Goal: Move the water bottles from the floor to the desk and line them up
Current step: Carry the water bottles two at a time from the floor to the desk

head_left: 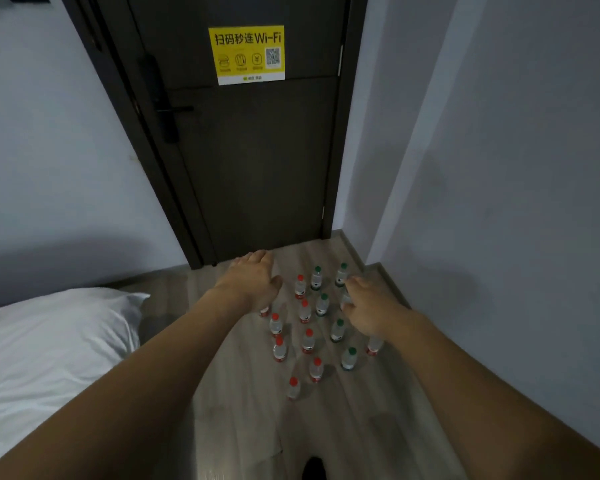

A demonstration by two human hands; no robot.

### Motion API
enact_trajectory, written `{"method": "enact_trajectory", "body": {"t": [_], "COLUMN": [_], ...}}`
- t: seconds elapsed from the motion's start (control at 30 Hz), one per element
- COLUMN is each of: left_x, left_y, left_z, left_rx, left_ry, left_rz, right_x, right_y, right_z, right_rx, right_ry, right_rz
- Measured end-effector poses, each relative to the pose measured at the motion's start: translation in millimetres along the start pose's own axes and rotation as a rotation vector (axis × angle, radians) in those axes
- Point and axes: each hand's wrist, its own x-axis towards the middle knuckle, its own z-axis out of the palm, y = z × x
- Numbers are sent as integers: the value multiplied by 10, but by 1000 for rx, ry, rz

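Several small clear water bottles stand upright on the wooden floor (243, 403) in front of a dark door. Some have red caps, like the nearest one (293, 388); others have green caps, like one at the right (349, 358). My left hand (253, 280) reaches out above the left side of the group, fingers spread, holding nothing; a red-labelled bottle (264, 310) shows just under it. My right hand (369, 306) hovers over the right side, fingers loosely curled beside a bottle (344, 299) that it partly hides. No desk is in view.
A closed dark door (257, 168) with a yellow Wi-Fi sign (246, 54) stands behind the bottles. White walls narrow the passage on both sides. A bed with a white pillow (49, 344) sits at the left. A dark shoe tip (314, 469) shows at the bottom.
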Motion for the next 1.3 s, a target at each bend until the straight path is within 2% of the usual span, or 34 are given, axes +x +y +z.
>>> {"method": "enact_trajectory", "body": {"t": [0.2,0.37,0.5,0.73,0.97,1.13,1.3], "left_x": [860,1618,2226,2869,3254,3295,3121], "left_y": [-245,-492,-726,-1096,-1289,-1363,-1318], "left_z": [165,795,1772,4011,5820,6582,6652], "left_rx": [6,-4,-3,-60,-101,-152,-170], "left_ry": [-3,-68,-125,-197,-141,-132,-213], "left_rz": [-31,27,56,119,271,307,324], "right_x": [906,1710,2439,3403,4035,4193,4116], "right_y": [168,349,655,1397,2030,2304,2325], "right_z": [4,484,1260,3192,4824,5472,5666], "right_rx": [54,66,72,60,117,76,9], "right_ry": [-36,-86,-68,-98,-103,-46,-55], "right_rz": [23,70,86,159,199,217,253]}}
